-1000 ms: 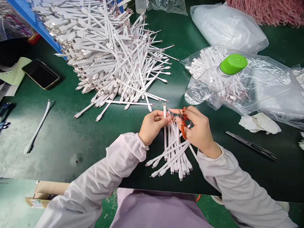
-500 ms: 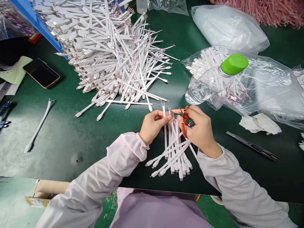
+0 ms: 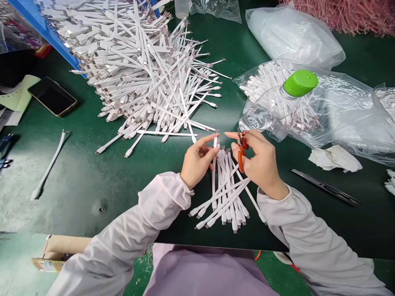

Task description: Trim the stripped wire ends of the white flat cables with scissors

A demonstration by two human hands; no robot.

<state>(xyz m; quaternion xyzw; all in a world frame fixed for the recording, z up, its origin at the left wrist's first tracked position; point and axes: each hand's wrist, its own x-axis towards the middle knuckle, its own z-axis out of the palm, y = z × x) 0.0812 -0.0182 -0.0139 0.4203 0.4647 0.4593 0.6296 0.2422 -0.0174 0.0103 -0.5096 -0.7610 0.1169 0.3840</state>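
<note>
My left hand point(image 3: 196, 161) pinches the upper end of a short white flat cable point(image 3: 214, 164) that stands among a small bundle of white cables point(image 3: 226, 197) fanned out on the green table point(image 3: 92, 176). My right hand point(image 3: 258, 161) is closed round small orange-handled cutters point(image 3: 241, 153), with its forefinger and thumb stretched toward the cable's bare wire tip. The two hands almost touch above the bundle. A big heap of the same white cables point(image 3: 145, 70) lies behind them.
A clear bottle with a green cap point(image 3: 300, 83) lies on plastic bags of cables point(image 3: 339, 111) at right. Black tweezers point(image 3: 325, 188) and crumpled tissue point(image 3: 335, 158) are near my right arm. A phone point(image 3: 52, 96) and one stray cable point(image 3: 49, 164) lie left.
Both hands have risen slightly away from me. My right fingers have slid up from the bundle's wire ends to the tip of the cable that my left hand pinches.
</note>
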